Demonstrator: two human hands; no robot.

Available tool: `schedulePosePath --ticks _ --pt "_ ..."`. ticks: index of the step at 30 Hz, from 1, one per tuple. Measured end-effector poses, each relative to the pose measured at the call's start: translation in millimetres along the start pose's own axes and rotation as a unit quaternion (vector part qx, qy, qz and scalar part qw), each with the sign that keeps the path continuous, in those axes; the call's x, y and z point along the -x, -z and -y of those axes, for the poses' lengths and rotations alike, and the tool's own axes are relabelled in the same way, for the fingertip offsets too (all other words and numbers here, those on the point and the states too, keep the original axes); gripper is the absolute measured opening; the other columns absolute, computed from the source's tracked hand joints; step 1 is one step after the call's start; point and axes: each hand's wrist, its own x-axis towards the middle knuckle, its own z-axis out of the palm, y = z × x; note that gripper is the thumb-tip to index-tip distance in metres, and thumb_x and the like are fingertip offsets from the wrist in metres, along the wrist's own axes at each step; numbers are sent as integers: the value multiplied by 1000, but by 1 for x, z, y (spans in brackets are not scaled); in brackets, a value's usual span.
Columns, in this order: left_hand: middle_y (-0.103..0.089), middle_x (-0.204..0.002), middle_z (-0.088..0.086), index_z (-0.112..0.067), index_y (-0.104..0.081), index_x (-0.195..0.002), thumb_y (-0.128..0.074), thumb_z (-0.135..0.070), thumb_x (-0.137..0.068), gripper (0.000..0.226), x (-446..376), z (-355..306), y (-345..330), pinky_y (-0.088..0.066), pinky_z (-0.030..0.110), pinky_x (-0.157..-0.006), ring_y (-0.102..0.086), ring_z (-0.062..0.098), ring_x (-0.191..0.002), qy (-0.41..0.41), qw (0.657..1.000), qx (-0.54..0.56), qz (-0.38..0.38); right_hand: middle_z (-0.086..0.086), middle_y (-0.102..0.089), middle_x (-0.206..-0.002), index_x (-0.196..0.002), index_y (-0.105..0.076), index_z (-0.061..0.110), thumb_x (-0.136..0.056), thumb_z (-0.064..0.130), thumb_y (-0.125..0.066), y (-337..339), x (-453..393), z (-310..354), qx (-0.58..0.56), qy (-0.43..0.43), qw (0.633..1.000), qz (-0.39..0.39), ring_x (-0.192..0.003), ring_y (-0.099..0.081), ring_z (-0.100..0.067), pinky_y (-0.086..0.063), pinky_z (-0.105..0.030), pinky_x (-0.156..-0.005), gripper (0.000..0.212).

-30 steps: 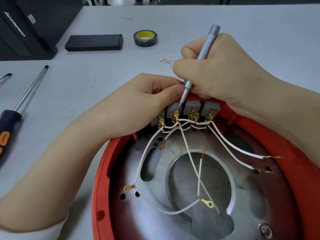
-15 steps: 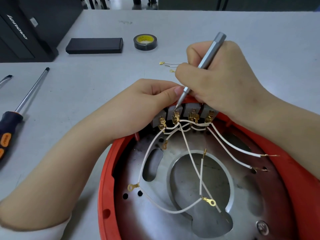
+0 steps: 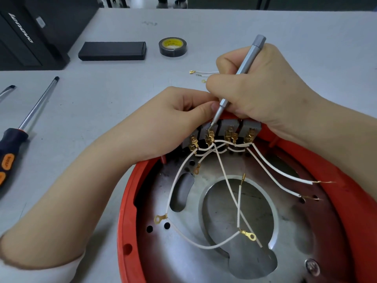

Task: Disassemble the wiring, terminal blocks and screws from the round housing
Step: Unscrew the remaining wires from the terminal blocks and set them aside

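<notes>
Housing (image 3: pixel 130 201) sits red and round on the grey worktop (image 3: pixel 224 27), closest to me, and I place everything else from it. Along its far rim stand four grey terminal blocks (image 3: pixel 230 127) with brass lugs, and white wires (image 3: pixel 226 180) fan from them down over the metal plate (image 3: pixel 295 227) inside, several ending in gold ring terminals (image 3: pixel 250 236).

My right hand (image 3: pixel 263 92) hangs over the far rim, its fingers curled round a slim grey precision screwdriver (image 3: pixel 242 66) whose tip meets the second block from the left. My left hand (image 3: pixel 169 127) lies against the far-left rim, fingers and thumb bent in beside the driver shaft; what they pinch I cannot tell, as the knuckles cover it. Both hands hide the tops of the blocks and the rim behind them.

Beyond the housing, just past my right hand, lie a few loose white wires with gold ends (image 3: pixel 201 73). Further off sit a roll of black tape (image 3: pixel 172 46) and a flat black case (image 3: pixel 112 51). Left of the housing rests a larger screwdriver with a black and orange handle (image 3: pixel 10 146), a second tool tip (image 3: pixel 8 89) beside it, and a black computer tower (image 3: pixel 30 33) stands at the far left.
</notes>
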Motion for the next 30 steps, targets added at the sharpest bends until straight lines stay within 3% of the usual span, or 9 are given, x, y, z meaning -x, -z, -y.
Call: schedulePosePath --ticks 3,11,15,17,20,22,26,28,30 --pt "-63 -101 31 -21 -71 -106 -47 -33 -98 28 0 -3 0 -44 59 -90 -62 43 -90 -7 1000 -19 -10 8 -22 -38 -45 -25 15 -74 -2 -54 0 -2 -1 -17 -8 1000 13 -33 -29 -5 -24 -11 -37 44" --pt "-64 -104 32 -26 -70 -105 -47 -31 -97 25 -1 -5 -1 -42 67 -91 -57 55 -99 3 1000 -5 -8 10 -25 -37 -48 -28 13 -76 -3 -54 2 2 -1 -15 3 1000 2 -33 -30 -5 -24 -10 -38 42" --pt "-73 -106 7 -23 -69 -112 -47 -18 -100 25 1 -5 -2 -46 47 -100 -66 29 -106 30 998 46 -18 8 -40 -42 -60 -42 14 -89 14 -64 11 13 8 -10 49 998 -32 -36 -40 -6 -29 -12 -41 37" --pt "-73 -106 10 -27 -70 -108 -48 -20 -100 25 4 -4 -3 -46 44 -99 -66 31 -104 39 998 51 -29 -1 -49 -46 -72 -50 17 -90 29 -65 18 21 18 -5 71 997 -11 -34 -41 -8 -29 -11 -39 26" --pt "-74 -90 9 -35 -74 -91 -50 -23 -99 27 10 -2 -4 -53 33 -76 -68 30 -79 45 995 64 -64 -5 -63 -57 -85 -62 14 -91 38 -59 19 34 26 39 84 995 34 -33 -46 -10 -30 -7 -38 25" --pt "-71 -77 11 -38 -74 -75 -52 -24 -98 34 13 -3 -5 -47 20 -62 -61 19 -65 55 993 79 -74 -6 -63 -55 -80 -64 10 -92 38 -57 16 40 23 39 75 996 41 -32 -46 -8 -30 -6 -39 30" --pt "-73 -74 5 -34 -75 -67 -51 -21 -97 40 16 -4 -3 -46 12 -63 -62 8 -68 44 990 123 -50 -9 -60 -48 -71 -50 17 -86 39 -62 9 38 17 -36 13 996 83 -28 -38 -17 -27 -16 -32 29" --pt "-73 -73 1 -28 -75 -67 -52 -18 -96 39 16 -3 -3 -47 12 -65 -62 7 -68 32 992 108 -48 -6 -56 -44 -65 -46 19 -83 36 -68 7 29 18 -44 8 992 119 -28 -38 -13 -27 -15 -32 34" --pt "-72 -78 13 -16 -74 -73 -53 -17 -97 32 13 0 -4 -49 24 -73 -61 22 -71 37 992 108 -50 1 -52 -39 -58 -45 17 -81 28 -73 4 19 19 -33 25 992 120 -30 -40 -6 -31 -11 -36 38"
